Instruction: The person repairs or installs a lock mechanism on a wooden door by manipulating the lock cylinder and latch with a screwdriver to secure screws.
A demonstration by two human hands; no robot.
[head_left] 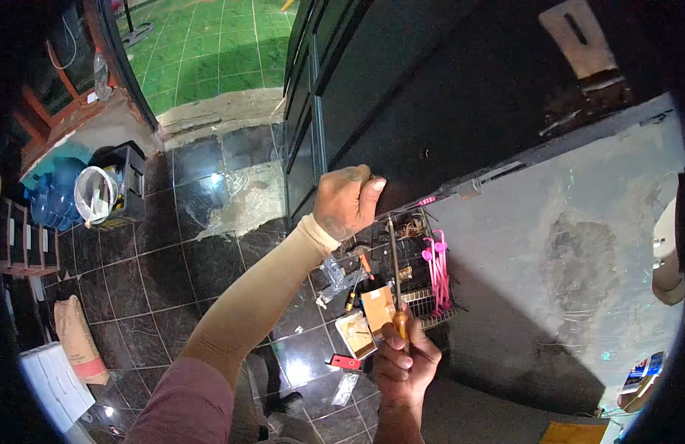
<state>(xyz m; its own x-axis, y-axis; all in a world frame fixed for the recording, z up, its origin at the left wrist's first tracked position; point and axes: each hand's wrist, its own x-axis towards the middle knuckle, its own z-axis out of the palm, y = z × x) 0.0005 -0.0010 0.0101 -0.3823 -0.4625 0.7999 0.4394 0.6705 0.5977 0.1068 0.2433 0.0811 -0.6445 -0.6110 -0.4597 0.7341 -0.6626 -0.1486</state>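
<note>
My left hand (pixel 347 201) is raised and pressed against the edge of a black metal door (pixel 431 96), fingers curled on it. My right hand (pixel 403 357) is lower and grips the orange handle of a long screwdriver (pixel 395 272), whose shaft points up toward the door edge near my left hand. A tan sleeve covers my left forearm.
On the dark tiled floor (pixel 209 266) below stand a wire basket (pixel 424 288) with pink items, small cardboard boxes (pixel 364 318), a red object (pixel 345 362) and plastic bags. A grey wall (pixel 579 251) is at right. Blue water jugs (pixel 52 194) and a bucket sit at left.
</note>
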